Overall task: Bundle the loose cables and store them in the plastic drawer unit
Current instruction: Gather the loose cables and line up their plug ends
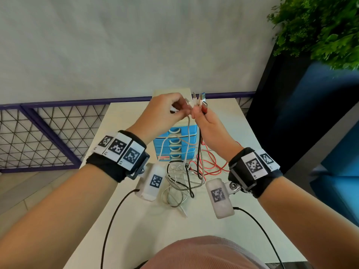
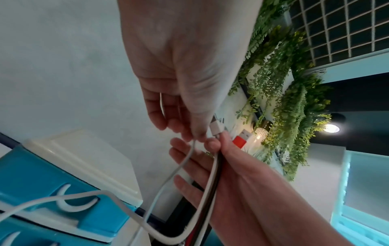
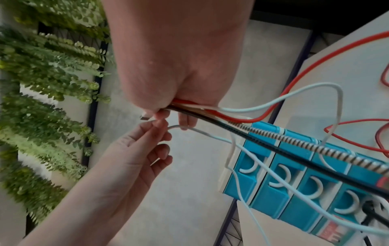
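Note:
My right hand (image 1: pixel 196 114) grips a bunch of cables (image 1: pixel 197 102) just below their plugs, raised above the blue plastic drawer unit (image 1: pixel 175 145). The bunch holds red, black, braided and white leads, which hang down in front of the drawers to a tangle (image 1: pixel 184 181) on the table. My left hand (image 1: pixel 180 111) pinches one white cable (image 2: pixel 179 169) right beside the bunch. The left wrist view shows a white plug (image 2: pixel 216 129) and a red USB plug (image 2: pixel 242 139) sticking up from the right hand (image 2: pixel 210 158). All drawers (image 3: pixel 294 191) look closed.
The white table (image 1: pixel 223 239) is narrow, with a purple mesh railing (image 1: pixel 48 129) on its left and far side. A dark blue planter (image 1: pixel 303 105) with green foliage stands at the right. A loose red cable (image 1: pixel 211 167) loops to the right of the drawers.

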Available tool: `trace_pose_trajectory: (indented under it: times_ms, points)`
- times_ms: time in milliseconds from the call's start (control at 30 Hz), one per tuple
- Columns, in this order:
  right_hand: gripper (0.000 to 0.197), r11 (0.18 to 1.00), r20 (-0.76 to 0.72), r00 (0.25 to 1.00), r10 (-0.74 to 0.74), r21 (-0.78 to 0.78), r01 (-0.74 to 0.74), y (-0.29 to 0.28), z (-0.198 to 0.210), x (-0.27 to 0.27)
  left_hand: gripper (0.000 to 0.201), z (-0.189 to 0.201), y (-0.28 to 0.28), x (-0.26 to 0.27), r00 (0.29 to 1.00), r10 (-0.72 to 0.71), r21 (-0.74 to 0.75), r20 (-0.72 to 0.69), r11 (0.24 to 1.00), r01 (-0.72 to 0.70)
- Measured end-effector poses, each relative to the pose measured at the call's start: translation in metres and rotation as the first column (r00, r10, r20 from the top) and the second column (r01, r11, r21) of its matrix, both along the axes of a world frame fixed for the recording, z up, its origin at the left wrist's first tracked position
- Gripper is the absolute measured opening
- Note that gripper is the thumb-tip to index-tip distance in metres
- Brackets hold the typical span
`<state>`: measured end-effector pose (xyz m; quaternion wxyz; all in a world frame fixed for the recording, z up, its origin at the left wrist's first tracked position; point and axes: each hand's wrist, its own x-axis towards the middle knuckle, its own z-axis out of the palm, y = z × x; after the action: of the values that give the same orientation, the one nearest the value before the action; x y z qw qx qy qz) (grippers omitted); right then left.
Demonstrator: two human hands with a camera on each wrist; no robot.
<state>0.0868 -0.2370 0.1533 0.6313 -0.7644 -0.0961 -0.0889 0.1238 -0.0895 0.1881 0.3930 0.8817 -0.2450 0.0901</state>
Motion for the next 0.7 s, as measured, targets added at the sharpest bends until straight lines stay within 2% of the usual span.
trace_pose_trajectory:
  times_ms: [67, 167, 200, 267, 333, 400, 433, 500, 533, 600, 700]
  points:
    - [0.03, 0.999, 0.01, 0.999, 0.044, 0.03, -0.044, -0.002, 0.0, 0.0, 0.007, 0.001, 0.0, 0.0, 0.997, -0.045, -0.075, -0.059, 0.996, 0.041]
    - [0.027, 0.995, -0.057, 0.995, 0.082, 0.056, -0.079, -0.002, -0.004, 0.002, 0.002, 0.001, 0.0, -0.004, 0.981, -0.112, -0.219, -0.161, 0.973, 0.075]
    - [0.026, 0.993, -0.073, 0.993, 0.091, 0.083, -0.085, -0.002, -0.005, 0.002, 0.006, -0.002, 0.001, -0.005, 0.973, -0.123, -0.261, -0.195, 0.963, 0.069]
    - [0.026, 0.991, -0.081, 0.992, 0.096, 0.098, -0.088, -0.002, -0.007, 0.003, 0.028, -0.013, 0.008, -0.005, 0.944, -0.13, -0.293, -0.304, 0.955, 0.037]
    - [0.026, 0.992, -0.081, 0.993, 0.09, 0.099, -0.082, -0.002, -0.008, 0.004, 0.056, -0.035, 0.024, -0.001, 0.877, -0.142, -0.201, -0.458, 0.978, 0.053]
    - [0.026, 0.992, -0.091, 0.993, 0.079, 0.11, -0.069, -0.003, -0.008, 0.004, 0.076, -0.065, 0.045, 0.002, 0.807, -0.087, 0.095, -0.584, 0.98, 0.175]
    - [0.027, 0.991, -0.097, 0.993, 0.07, 0.119, -0.058, -0.003, -0.008, 0.005, 0.078, -0.081, 0.056, 0.002, 0.786, -0.051, 0.24, -0.616, 0.938, 0.249]
    - [0.028, 0.989, -0.101, 0.993, 0.058, 0.144, -0.043, -0.003, -0.006, 0.004, 0.062, -0.112, 0.076, 0.003, 0.767, -0.02, 0.353, -0.641, 0.88, 0.317]
    - [0.029, 0.987, -0.104, 0.993, 0.049, 0.159, -0.032, -0.004, -0.006, 0.004, 0.054, -0.126, 0.083, 0.003, 0.764, -0.008, 0.343, -0.645, 0.89, 0.299]
    - [0.029, 0.98, -0.107, 0.994, 0.024, 0.197, -0.003, -0.005, -0.005, 0.005, 0.049, -0.144, 0.09, 0.001, 0.763, 0.015, 0.337, -0.646, 0.903, 0.268]
    - [0.03, 0.96, -0.122, 0.992, 0.022, 0.28, 0.013, -0.007, -0.002, 0.006, 0.047, -0.157, 0.086, -0.009, 0.807, 0.056, 0.444, -0.588, 0.856, 0.264]
